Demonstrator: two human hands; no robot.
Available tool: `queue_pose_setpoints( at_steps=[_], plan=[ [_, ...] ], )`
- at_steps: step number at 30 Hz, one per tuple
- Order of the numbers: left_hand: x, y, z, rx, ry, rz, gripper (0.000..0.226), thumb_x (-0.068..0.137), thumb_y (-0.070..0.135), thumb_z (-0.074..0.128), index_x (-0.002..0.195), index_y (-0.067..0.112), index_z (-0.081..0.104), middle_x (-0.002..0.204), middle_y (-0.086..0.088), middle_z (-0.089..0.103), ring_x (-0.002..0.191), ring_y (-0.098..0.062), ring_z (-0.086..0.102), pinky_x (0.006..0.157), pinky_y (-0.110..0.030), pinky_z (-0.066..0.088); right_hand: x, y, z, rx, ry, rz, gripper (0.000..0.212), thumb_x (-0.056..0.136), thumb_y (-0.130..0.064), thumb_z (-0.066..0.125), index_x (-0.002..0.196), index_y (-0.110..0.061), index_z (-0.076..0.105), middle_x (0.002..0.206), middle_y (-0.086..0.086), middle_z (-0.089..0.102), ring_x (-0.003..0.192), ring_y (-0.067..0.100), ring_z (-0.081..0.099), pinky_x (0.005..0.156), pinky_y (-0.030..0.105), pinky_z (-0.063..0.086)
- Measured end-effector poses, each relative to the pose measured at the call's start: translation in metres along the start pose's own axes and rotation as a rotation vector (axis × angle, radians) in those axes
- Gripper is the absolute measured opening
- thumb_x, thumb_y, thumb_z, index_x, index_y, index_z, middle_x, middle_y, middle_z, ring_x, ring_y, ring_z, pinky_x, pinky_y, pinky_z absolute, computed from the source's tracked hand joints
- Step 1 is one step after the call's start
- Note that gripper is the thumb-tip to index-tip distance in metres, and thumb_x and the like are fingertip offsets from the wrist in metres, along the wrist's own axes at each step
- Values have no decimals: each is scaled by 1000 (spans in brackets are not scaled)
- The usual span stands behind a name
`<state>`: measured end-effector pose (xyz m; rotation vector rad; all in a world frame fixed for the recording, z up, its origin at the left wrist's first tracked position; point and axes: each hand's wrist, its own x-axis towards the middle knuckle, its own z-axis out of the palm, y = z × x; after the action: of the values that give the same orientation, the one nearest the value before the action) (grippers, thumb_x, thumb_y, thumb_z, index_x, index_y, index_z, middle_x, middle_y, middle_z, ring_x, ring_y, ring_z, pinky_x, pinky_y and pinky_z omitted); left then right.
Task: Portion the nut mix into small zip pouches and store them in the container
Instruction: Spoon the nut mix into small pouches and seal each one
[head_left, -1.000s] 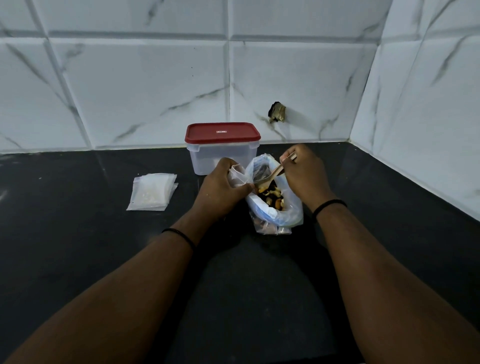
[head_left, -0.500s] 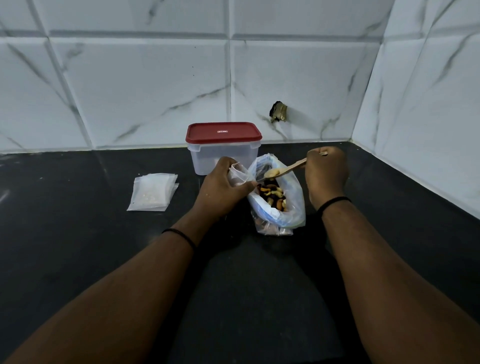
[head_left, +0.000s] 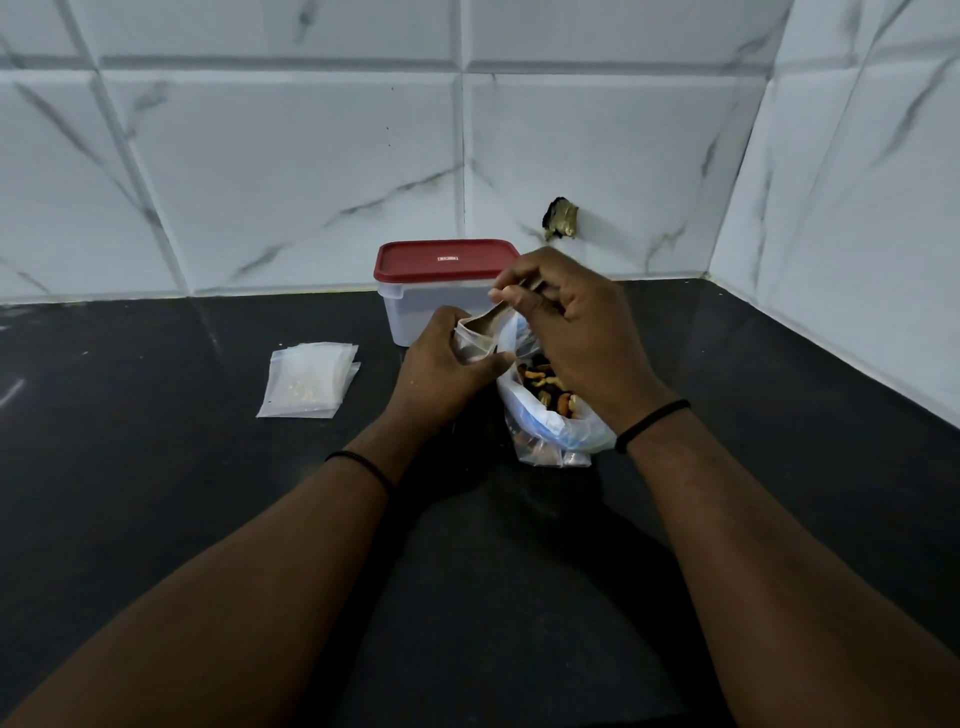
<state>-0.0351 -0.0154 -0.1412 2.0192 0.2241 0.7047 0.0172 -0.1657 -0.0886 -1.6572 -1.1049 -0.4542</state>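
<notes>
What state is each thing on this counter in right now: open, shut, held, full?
Clear plastic container with red lid: shut, lid on.
Small clear zip pouch: held open by left hand.
Wooden spoon: pinched by right hand, bowl in the pouch mouth.
Plastic bag of nut mix: open, nuts inside.
Stack of empty zip pouches: lying flat, untouched.

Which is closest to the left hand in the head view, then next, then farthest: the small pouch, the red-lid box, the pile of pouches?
From the left hand:
1. Small pouch, held in it.
2. Red-lid box, just behind.
3. Pile of pouches, off to its left.
</notes>
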Motion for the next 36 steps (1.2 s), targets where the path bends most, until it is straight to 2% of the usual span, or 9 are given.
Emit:
queue_pose_setpoints(
  at_steps=[3, 6, 10, 13, 16, 22, 26, 30, 36],
  plan=[
    [1, 1, -1, 1, -4, -20, 48, 80, 31, 80, 117, 21, 53, 110, 4, 66, 97, -10, 64, 81, -30, 54, 4, 5, -10, 90, 221, 48, 6, 98, -10, 58, 102, -7, 63, 95, 1, 72, 89, 7, 72, 72, 23, 56],
    [0, 3, -1, 8, -9, -22, 43, 81, 28, 79, 115, 22, 53, 108, 5, 65, 94, -6, 62, 76, -25, 52, 7, 23, -19, 5, 397, 170, 5, 99, -12, 57, 96, -17, 58, 87, -7, 70, 80, 2, 69, 66, 19, 51],
    [-2, 7, 0, 14, -39, -27, 39, 83, 26, 78, 112, 24, 52, 107, 6, 63, 95, -6, 62, 75, -23, 52, 1, 51, -17, -175, 230, 250, 13, 97, -18, 59, 90, -29, 58, 85, -10, 71, 84, 6, 69, 78, 37, 57],
    [-3, 9, -1, 15, -46, -29, 38, 83, 24, 77, 111, 24, 52, 107, 5, 63, 94, -6, 63, 73, -21, 52, -5, 54, -14, -282, 45, 246, 4, 96, -21, 63, 95, -22, 66, 91, -9, 71, 85, 7, 65, 79, 34, 55],
    [-5, 11, -1, 14, -49, -34, 37, 85, 22, 76, 112, 25, 51, 106, 6, 61, 90, -2, 60, 67, -14, 46, -5, 51, -15, -276, -25, 247, 6, 97, -20, 62, 97, -18, 68, 95, -8, 71, 87, 8, 63, 79, 29, 51],
    [-6, 13, -1, 27, -44, -44, 38, 85, 21, 76, 113, 25, 51, 109, 5, 62, 91, -4, 62, 67, -14, 48, 3, 58, -21, -245, 47, 444, 9, 100, -20, 54, 95, -18, 61, 82, -15, 59, 75, 0, 54, 64, 14, 38],
    [-6, 14, 0, 27, -50, -47, 37, 86, 20, 75, 112, 27, 50, 114, 2, 62, 99, -11, 63, 71, -17, 51, 3, 65, -16, -234, 84, 592, 12, 99, -20, 54, 97, -15, 65, 90, -6, 64, 81, 10, 58, 72, 24, 39],
    [-7, 16, 0, 36, -63, -47, 37, 87, 19, 74, 112, 28, 49, 115, 4, 62, 97, -10, 63, 66, -15, 49, 5, 63, -12, -228, 77, 638, 15, 98, -19, 53, 99, -13, 66, 96, -2, 67, 88, 15, 61, 75, 26, 42],
    [-7, 16, 0, 10, -34, -37, 37, 86, 17, 74, 114, 25, 51, 111, 5, 61, 92, -6, 61, 69, -16, 48, 4, 62, -17, -163, 241, 754, 21, 90, -16, 55, 87, -6, 74, 89, 11, 74, 88, 28, 69, 83, 38, 56]
  ],
)
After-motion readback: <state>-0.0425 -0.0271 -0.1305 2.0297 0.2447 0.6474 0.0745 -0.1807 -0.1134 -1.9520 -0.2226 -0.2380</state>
